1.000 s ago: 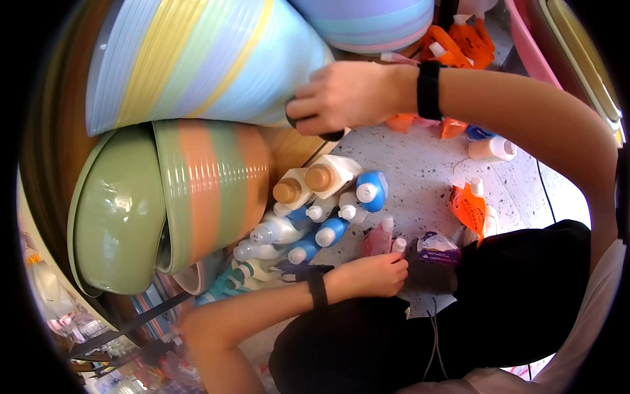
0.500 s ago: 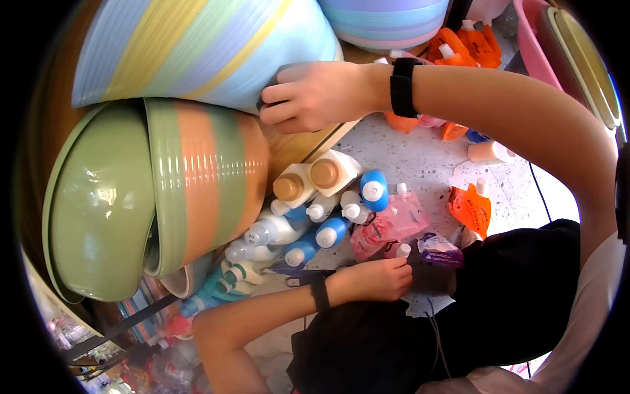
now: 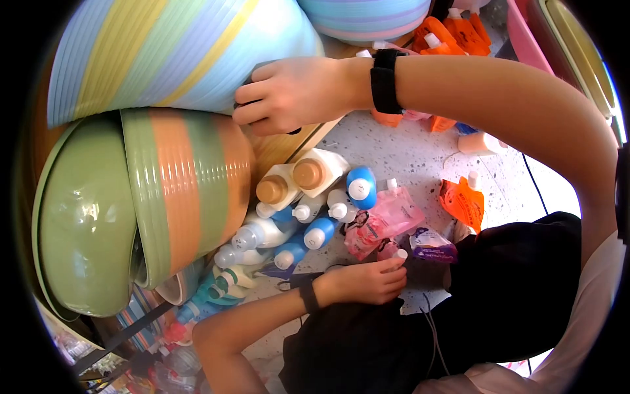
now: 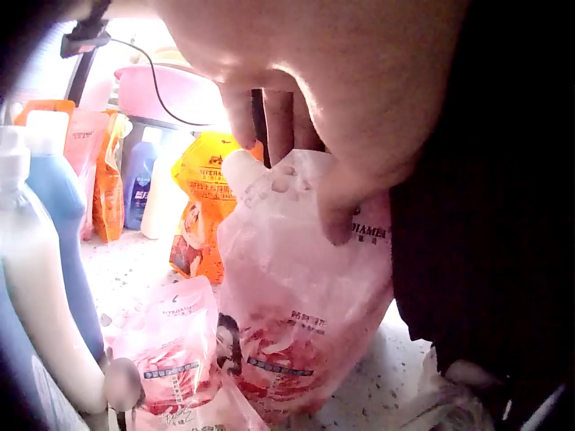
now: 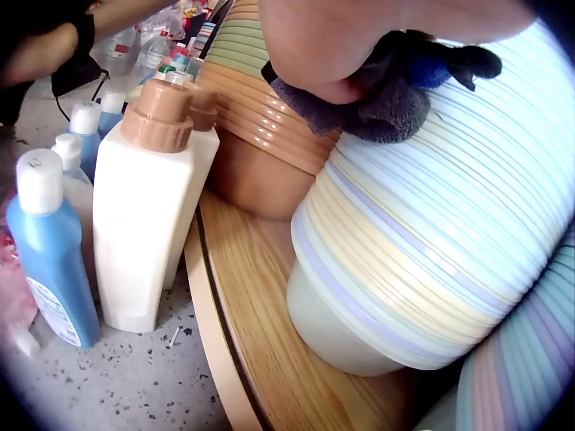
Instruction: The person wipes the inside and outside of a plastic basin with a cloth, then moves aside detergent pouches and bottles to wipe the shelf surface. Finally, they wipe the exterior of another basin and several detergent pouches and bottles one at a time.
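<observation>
Cloth (image 5: 388, 97) in R hand (image 5: 355, 36): clear on wrist cam.

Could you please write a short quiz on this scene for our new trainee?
1. True or false: the right hand holds a dark grey cloth against the pastel-striped ribbed plastic basin.
2. What does the left hand hold? A) a blue bottle B) the pink plastic refill pouch with a white cap C) an orange pouch
3. What colour are the caps of the two cream plastic bottles?
Key: 1 true; 2 B; 3 brown.
</observation>
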`<state>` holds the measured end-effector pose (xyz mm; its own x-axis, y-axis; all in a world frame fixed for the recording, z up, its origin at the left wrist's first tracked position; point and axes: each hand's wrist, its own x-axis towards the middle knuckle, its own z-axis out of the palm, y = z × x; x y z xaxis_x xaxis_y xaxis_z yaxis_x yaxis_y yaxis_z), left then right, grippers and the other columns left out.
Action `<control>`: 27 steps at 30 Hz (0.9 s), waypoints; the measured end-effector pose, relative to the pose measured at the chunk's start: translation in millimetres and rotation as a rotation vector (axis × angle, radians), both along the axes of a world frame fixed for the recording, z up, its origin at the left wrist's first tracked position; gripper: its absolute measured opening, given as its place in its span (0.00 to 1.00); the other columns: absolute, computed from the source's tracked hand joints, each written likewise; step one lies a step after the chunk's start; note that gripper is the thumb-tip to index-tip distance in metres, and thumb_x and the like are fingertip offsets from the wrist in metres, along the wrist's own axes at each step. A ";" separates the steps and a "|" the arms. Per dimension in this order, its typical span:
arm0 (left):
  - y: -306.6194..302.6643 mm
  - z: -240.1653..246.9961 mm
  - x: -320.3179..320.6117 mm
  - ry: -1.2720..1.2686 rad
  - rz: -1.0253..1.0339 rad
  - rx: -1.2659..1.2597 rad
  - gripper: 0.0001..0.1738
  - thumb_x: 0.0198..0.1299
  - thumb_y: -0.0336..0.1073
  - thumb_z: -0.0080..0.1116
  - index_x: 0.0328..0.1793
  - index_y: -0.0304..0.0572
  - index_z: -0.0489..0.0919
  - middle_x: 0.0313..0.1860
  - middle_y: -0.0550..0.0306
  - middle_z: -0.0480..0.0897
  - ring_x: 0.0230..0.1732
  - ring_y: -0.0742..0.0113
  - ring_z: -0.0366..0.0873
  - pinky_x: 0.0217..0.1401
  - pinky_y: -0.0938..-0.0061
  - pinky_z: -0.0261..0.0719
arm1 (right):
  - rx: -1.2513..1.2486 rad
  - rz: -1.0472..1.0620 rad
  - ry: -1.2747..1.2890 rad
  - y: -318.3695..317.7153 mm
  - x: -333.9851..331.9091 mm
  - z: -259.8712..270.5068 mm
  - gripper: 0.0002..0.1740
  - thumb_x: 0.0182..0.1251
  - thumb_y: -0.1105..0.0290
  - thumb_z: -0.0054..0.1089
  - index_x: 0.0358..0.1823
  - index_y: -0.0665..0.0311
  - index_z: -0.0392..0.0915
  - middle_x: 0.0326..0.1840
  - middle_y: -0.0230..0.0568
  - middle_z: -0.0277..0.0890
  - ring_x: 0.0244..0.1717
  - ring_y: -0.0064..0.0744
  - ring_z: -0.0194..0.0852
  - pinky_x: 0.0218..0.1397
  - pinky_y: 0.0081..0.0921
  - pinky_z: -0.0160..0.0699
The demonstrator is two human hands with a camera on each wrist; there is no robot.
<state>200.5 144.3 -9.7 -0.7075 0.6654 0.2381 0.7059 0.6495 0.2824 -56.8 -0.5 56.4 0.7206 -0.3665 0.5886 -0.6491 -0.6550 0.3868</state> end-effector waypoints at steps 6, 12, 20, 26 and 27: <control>-8.7 1.0 -2.7 0.043 0.096 0.140 0.17 0.60 0.35 0.57 0.54 0.44 0.82 0.57 0.55 0.82 0.62 0.58 0.78 0.73 0.63 0.73 | -0.013 -0.039 0.028 1.6 -0.5 1.4 0.06 0.56 0.65 0.60 0.35 0.54 0.79 0.46 0.25 0.70 0.50 0.25 0.70 0.48 0.21 0.76; -14.3 -4.3 -13.7 -0.372 0.495 0.282 0.17 0.60 0.30 0.57 0.55 0.42 0.81 0.59 0.50 0.81 0.62 0.55 0.79 0.68 0.64 0.77 | -0.012 -0.023 0.002 3.2 -0.3 2.4 0.06 0.55 0.66 0.62 0.35 0.55 0.79 0.46 0.26 0.71 0.51 0.26 0.71 0.47 0.22 0.77; -15.1 -64.7 -91.4 -0.696 0.601 0.318 0.21 0.62 0.32 0.60 0.61 0.37 0.78 0.54 0.43 0.80 0.54 0.42 0.81 0.55 0.56 0.81 | 0.016 -0.019 0.001 1.9 2.7 2.3 0.07 0.55 0.67 0.63 0.35 0.55 0.82 0.48 0.26 0.72 0.51 0.27 0.71 0.48 0.23 0.80; 22.2 -109.8 -107.6 -0.635 0.528 0.047 0.08 0.58 0.34 0.63 0.43 0.43 0.81 0.45 0.50 0.81 0.46 0.48 0.84 0.44 0.55 0.83 | 0.040 -0.026 -0.014 3.3 2.8 3.0 0.06 0.55 0.67 0.64 0.34 0.55 0.82 0.48 0.26 0.72 0.53 0.27 0.72 0.47 0.24 0.81; 29.0 -124.0 -103.2 -0.584 0.499 0.014 0.06 0.57 0.33 0.63 0.40 0.44 0.82 0.43 0.51 0.81 0.44 0.50 0.85 0.41 0.57 0.83 | 0.042 -0.029 -0.017 3.7 2.6 3.0 0.06 0.55 0.67 0.64 0.34 0.55 0.82 0.48 0.26 0.72 0.53 0.27 0.72 0.47 0.24 0.81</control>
